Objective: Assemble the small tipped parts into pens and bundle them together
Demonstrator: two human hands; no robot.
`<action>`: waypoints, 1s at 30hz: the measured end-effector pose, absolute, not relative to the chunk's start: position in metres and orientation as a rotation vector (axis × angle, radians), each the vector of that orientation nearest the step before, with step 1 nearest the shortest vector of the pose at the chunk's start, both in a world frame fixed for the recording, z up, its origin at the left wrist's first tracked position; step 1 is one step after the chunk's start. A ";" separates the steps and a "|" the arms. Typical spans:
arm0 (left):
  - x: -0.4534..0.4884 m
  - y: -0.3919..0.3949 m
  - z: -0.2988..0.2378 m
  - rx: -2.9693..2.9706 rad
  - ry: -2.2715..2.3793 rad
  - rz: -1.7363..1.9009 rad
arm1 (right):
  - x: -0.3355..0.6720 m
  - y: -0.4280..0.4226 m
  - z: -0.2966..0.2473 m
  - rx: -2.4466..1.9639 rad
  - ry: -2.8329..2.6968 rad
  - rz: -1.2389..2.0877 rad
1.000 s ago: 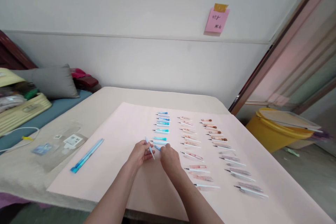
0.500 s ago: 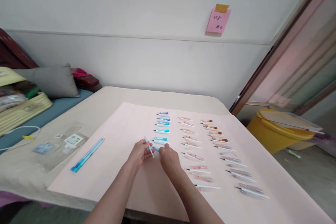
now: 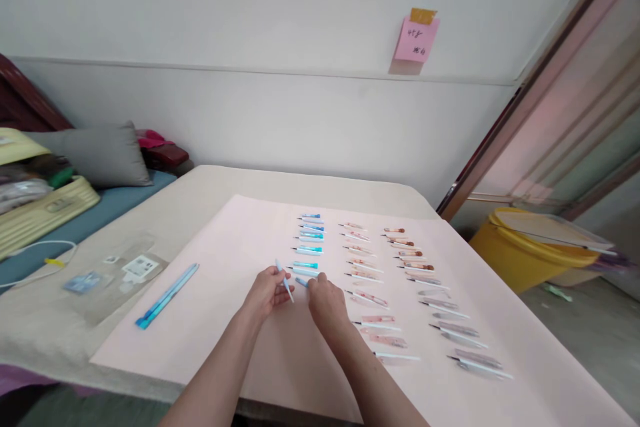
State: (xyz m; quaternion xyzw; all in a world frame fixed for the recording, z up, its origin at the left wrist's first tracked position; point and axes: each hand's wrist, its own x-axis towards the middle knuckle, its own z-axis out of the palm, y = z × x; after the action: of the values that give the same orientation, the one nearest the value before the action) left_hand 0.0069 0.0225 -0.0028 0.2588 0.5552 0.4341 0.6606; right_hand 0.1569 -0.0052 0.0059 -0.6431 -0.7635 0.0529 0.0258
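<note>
My left hand [image 3: 264, 291] pinches a slim, pale blue pen-like piece [image 3: 283, 275], its narrow end slanting down toward the paper. Beside it, my right hand [image 3: 326, 301] has its fingers closed on a short blue pen barrel [image 3: 301, 281] low over the sheet; part of that barrel is hidden by the fingers. Just beyond my hands lies a column of blue barrels, the nearest blue barrel [image 3: 306, 265] with a white, dark-tipped refill [image 3: 302, 272] alongside. At the left, long blue pens [image 3: 167, 297] lie together on the pink paper [image 3: 210, 320].
Pink barrels [image 3: 367, 297] with refills form a middle column, brown barrels [image 3: 411, 254] and grey barrels [image 3: 457, 329] a right one. A clear plastic bag [image 3: 120, 283] lies on the left tabletop. A yellow bin [image 3: 530, 253] stands right of the table.
My right hand has shifted slightly right and down, exposing more of the blue barrel's end. My left hand stays nearly in place with its piece.
</note>
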 end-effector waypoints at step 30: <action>0.003 0.018 0.018 0.611 1.146 0.999 | 0.153 -0.002 -0.005 -1.824 -2.022 0.545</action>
State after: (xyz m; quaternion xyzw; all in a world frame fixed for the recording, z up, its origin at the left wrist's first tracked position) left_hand 0.0031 0.0180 0.0177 0.2724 0.5111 0.4453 0.6829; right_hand 0.1532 -0.0019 -0.0046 -0.6460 -0.7160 0.1930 0.1811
